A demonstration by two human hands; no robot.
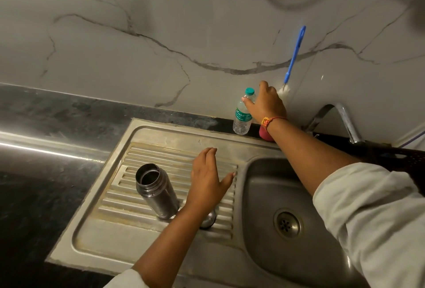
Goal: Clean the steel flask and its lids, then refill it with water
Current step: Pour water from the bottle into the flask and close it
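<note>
1. As the right hand (266, 106) meets the bottle (242, 115), thumb on it, grip cannot be told; left hand (207, 182) hovers, fingers (210, 152) spread.
2. Flask (154, 191) stands open on the drainboard (161, 149); a sweeping left wrist could topple it.
</note>
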